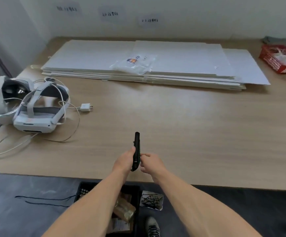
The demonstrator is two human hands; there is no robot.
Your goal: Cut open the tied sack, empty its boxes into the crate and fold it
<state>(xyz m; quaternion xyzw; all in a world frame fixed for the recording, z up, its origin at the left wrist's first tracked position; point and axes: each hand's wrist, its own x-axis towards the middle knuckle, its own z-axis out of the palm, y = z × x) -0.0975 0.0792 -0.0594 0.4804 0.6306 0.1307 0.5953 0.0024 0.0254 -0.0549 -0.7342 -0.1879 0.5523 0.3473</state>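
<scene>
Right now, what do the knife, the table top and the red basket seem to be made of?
Utility knife: probably matt black plastic, with a ribbed green edge.
Table: wood-look board, likely laminate, judging by the pale printed-looking grain and soft glare.
Red basket: looks like moulded plastic, with open lattice walls.
</scene>
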